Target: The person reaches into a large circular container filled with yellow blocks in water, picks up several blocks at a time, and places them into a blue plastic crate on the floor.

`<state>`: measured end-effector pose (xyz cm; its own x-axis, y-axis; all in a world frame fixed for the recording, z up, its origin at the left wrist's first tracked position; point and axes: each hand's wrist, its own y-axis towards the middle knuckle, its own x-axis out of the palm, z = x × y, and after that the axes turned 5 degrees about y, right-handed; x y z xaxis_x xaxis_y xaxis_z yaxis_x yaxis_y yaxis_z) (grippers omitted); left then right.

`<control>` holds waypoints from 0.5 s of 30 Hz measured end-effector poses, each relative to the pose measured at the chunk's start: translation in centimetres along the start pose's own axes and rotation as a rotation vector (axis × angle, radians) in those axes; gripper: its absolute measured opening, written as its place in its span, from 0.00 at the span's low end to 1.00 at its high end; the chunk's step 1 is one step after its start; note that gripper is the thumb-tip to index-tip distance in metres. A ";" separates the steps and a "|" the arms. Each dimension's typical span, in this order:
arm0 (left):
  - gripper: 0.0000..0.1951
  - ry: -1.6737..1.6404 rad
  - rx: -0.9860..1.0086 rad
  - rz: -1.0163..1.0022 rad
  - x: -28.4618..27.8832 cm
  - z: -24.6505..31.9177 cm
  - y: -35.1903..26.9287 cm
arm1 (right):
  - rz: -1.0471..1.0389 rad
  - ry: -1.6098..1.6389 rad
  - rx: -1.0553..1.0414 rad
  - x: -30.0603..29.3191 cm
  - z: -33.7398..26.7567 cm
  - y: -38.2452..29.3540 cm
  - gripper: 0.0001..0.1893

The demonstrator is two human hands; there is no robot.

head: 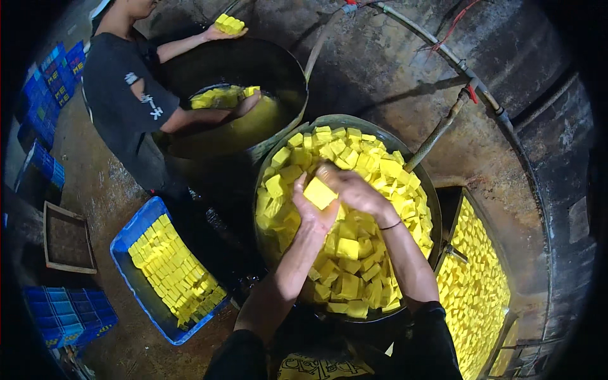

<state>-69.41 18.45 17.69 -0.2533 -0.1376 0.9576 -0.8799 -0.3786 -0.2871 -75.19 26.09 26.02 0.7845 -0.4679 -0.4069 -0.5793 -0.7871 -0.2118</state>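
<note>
My left hand (319, 217) cradles a yellow block (320, 192), which looks like tofu, in its palm. Just beyond it and to the right is my right hand (358, 192), its fingers blurred by motion; whether they grip anything is unclear. Both hands are above a large round vat (439, 232) heaped with similar yellow blocks (349, 248). Parts of the heap are hidden behind my forearms.
A co-worker (128, 90) leans over a second vat (304, 90), holding yellow blocks (229, 23) in one raised hand. A blue tub (164, 327) with rows of blocks stands left. A block-filled rectangular tank (449, 223) is right; a hose (434, 133) reaches my vat.
</note>
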 end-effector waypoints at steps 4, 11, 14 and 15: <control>0.17 0.058 0.038 -0.069 2.0 5.4 -1.5 | 0.223 -0.406 0.056 -1.7 4.4 -0.3 0.30; 0.17 0.765 0.601 -0.101 3.5 13.0 -5.6 | -0.075 -0.457 0.219 -0.1 7.1 -2.0 0.31; 0.17 0.285 0.373 -0.130 2.8 17.0 -7.1 | -0.176 -0.528 -0.103 0.1 9.7 -2.9 0.30; 0.18 0.260 0.384 -0.112 2.4 17.7 -7.5 | -0.231 -0.521 -0.267 -0.3 10.5 -2.8 0.23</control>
<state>-56.36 4.77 21.71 -0.3010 0.1385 0.9435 -0.7073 -0.6960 -0.1235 -76.11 32.61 17.36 0.6329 -0.0696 -0.7711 -0.2800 -0.9491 -0.1441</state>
